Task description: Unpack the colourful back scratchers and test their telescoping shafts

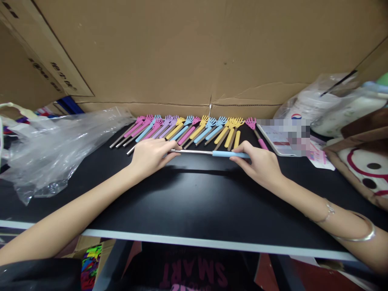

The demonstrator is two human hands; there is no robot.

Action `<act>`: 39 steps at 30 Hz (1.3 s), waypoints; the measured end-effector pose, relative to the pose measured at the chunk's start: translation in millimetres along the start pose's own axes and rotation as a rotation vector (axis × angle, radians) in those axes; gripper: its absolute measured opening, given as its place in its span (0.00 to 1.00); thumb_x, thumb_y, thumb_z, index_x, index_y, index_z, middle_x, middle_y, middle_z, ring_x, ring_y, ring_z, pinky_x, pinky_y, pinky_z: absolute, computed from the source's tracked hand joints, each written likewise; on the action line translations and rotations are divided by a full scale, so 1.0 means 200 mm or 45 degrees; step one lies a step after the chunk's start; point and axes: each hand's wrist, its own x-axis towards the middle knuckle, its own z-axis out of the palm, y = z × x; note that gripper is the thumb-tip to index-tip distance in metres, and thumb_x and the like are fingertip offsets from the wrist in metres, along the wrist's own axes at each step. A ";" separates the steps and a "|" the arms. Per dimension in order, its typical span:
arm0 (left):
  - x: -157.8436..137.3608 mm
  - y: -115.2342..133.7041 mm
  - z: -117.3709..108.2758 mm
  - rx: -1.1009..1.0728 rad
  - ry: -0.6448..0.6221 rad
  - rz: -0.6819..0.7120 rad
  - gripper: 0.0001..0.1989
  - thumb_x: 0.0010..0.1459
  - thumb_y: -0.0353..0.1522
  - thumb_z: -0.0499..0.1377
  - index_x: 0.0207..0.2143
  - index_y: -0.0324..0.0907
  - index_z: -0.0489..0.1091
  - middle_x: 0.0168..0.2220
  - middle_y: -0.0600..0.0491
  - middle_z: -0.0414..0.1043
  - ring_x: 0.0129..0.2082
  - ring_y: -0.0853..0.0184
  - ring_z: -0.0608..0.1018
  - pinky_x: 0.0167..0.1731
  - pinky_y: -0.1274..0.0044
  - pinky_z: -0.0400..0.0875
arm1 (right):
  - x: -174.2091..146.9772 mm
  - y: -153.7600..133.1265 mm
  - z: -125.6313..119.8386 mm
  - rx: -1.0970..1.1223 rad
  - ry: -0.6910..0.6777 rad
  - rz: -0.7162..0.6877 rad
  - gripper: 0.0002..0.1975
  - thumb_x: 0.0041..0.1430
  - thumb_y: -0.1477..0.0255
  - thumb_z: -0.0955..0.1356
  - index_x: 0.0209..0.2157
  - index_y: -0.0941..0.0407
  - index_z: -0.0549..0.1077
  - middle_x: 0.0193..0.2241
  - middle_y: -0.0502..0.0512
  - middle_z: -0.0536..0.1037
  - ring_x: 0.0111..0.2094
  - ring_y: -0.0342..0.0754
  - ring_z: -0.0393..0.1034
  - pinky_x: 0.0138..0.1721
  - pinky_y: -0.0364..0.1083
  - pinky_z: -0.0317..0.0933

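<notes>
L hand [150,155] pinches metal rod [195,152], R hand [261,163] holds blue handle [223,154]; pls keep both in straight line, w/ even grip.

Across the back of the desk [194,210], just before the cardboard wall [169,52], lies a row of backscratchers [186,136], the rightmost one [262,143] slightly apart. A handled rod [220,153] spans from left grip [151,155] to right grip [262,161], before the row, above the desk. Left of the row lies a plastic bag [57,141]. To its right come a phone [271,135], then a paper card [321,159], with a bagged cup [317,105] behind them. Below the desk, at left, stands an open carton [106,254].
</notes>
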 end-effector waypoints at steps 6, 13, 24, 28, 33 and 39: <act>0.00 0.00 -0.01 -0.010 0.027 0.027 0.10 0.63 0.38 0.56 0.33 0.45 0.73 0.27 0.57 0.77 0.26 0.71 0.77 0.22 0.79 0.60 | 0.00 -0.02 -0.01 -0.205 0.057 -0.138 0.12 0.64 0.61 0.61 0.32 0.53 0.68 0.25 0.52 0.75 0.24 0.46 0.68 0.25 0.44 0.52; 0.00 0.00 -0.01 0.017 0.061 0.064 0.10 0.62 0.39 0.56 0.33 0.45 0.74 0.26 0.57 0.76 0.26 0.71 0.76 0.22 0.79 0.59 | 0.01 -0.02 -0.02 -0.265 0.025 -0.213 0.16 0.66 0.62 0.57 0.31 0.54 0.68 0.25 0.53 0.74 0.26 0.46 0.66 0.28 0.45 0.53; 0.00 0.02 -0.01 0.014 0.010 0.038 0.13 0.64 0.40 0.54 0.33 0.45 0.74 0.25 0.56 0.76 0.25 0.71 0.76 0.23 0.79 0.59 | 0.02 -0.02 -0.02 -0.153 -0.010 -0.178 0.15 0.67 0.65 0.56 0.31 0.54 0.68 0.26 0.53 0.74 0.29 0.48 0.67 0.32 0.47 0.54; 0.00 0.01 -0.01 -0.012 -0.040 -0.071 0.13 0.63 0.41 0.53 0.33 0.45 0.73 0.25 0.56 0.76 0.23 0.71 0.75 0.22 0.79 0.57 | 0.03 -0.01 -0.02 -0.011 0.103 -0.095 0.10 0.65 0.65 0.59 0.35 0.54 0.67 0.32 0.55 0.75 0.33 0.49 0.68 0.36 0.48 0.58; 0.00 -0.02 -0.01 -0.029 -0.080 -0.138 0.13 0.63 0.42 0.54 0.34 0.45 0.72 0.26 0.57 0.76 0.22 0.71 0.74 0.21 0.80 0.56 | 0.03 0.02 0.00 0.148 0.123 -0.035 0.08 0.63 0.65 0.61 0.38 0.54 0.66 0.36 0.56 0.74 0.36 0.50 0.67 0.39 0.49 0.59; 0.00 -0.02 0.00 -0.021 -0.069 -0.132 0.12 0.62 0.41 0.55 0.34 0.46 0.74 0.27 0.56 0.76 0.24 0.71 0.75 0.21 0.80 0.56 | 0.03 0.04 0.01 0.281 0.021 0.007 0.09 0.64 0.63 0.61 0.37 0.54 0.66 0.36 0.57 0.74 0.37 0.51 0.69 0.38 0.49 0.59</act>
